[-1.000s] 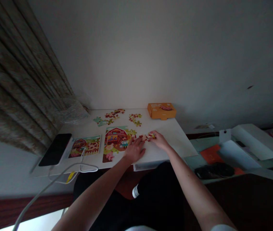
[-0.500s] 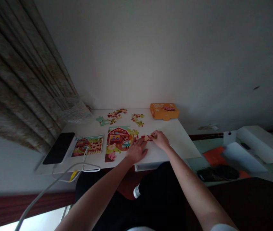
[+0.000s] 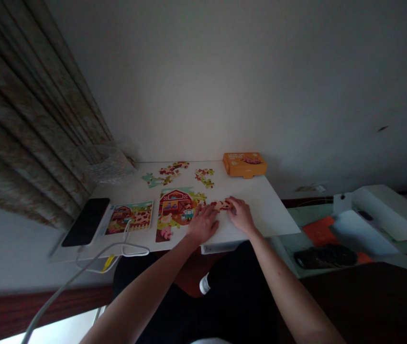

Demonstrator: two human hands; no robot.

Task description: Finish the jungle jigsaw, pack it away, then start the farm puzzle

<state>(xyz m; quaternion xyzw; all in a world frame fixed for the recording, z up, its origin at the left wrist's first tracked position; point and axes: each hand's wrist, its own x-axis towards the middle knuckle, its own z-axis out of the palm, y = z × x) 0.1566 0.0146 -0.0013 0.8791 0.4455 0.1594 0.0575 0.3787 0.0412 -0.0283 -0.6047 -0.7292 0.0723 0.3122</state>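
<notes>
A partly joined jigsaw puzzle with a red barn lies on the white table. My left hand rests palm down at its right edge, fingers stretched over a short strip of cow-patterned puzzle pieces. At the strip's right end is my right hand, its thumb and fingertips closed around the end piece, which they partly hide. Whether the strip is locked into the barn section is hidden under my left fingers. To the left lies a picture card of the same farm scene.
Loose puzzle pieces lie behind the puzzle, with another small cluster to their right. An orange box stands at the back right. A dark phone and a white cable are on the left, near clear plastic packaging.
My right fingers have shifted slightly and flattened at the strip's right end. My left hand stays nearly in place on the pieces. The view has tilted a little.
</notes>
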